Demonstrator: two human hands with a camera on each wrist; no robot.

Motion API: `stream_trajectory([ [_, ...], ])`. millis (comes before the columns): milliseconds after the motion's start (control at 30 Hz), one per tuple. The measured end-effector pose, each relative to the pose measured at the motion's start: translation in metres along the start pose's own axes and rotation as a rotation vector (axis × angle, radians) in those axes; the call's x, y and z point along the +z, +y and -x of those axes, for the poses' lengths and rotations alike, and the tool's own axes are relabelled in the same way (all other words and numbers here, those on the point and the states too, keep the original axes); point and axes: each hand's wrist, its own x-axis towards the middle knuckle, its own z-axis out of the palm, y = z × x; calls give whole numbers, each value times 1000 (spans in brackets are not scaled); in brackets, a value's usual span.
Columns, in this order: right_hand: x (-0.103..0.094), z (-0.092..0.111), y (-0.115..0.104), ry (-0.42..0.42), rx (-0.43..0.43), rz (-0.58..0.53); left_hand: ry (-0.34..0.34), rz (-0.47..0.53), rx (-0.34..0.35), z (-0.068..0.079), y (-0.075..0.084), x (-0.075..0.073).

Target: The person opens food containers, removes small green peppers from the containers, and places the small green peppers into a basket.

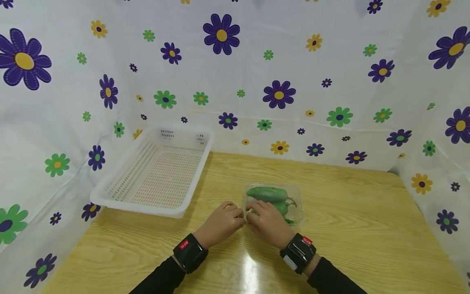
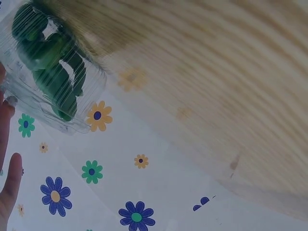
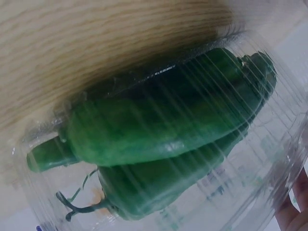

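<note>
While the white perforated basket (image 1: pixel 154 173) sits at the far left of the wooden table (image 1: pixel 349 212), against the flowered cloth backdrop (image 1: pixel 279 61), both hands work near the middle of the table's near half. The left hand (image 1: pixel 220 223) has its fingers curled at the left edge of a clear plastic clamshell box (image 1: pixel 273 203), seemingly pinching its rim, though the head view does not show the contact sharply; in the left wrist view the fingertips (image 2: pixel 7 108) lie right against the box's corner. Just to its right, the right hand (image 1: pixel 269 223) lies over the near left part of the box with its fingers bent onto the lid, pressing or gripping it. The box rests flat on the table, right of the basket and well apart from it, and holds green peppers (image 3: pixel 159 139) lying lengthwise, stems curling toward one end. I judge the package light, its thin ribbed shell springy, slick, and prone to buckling or popping open if squeezed at the middle. The stiffer rim or the corners look like the safest holds, with support from two sides.
</note>
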Motion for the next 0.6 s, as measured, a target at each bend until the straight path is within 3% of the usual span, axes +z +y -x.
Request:
stream_trajectory([
  [233, -2, -5, -3, 7, 8, -1, 38, -32, 30, -2, -1, 5],
  [600, 4, -8, -3, 12, -82, 95, 70, -50, 29, 3, -2, 13],
])
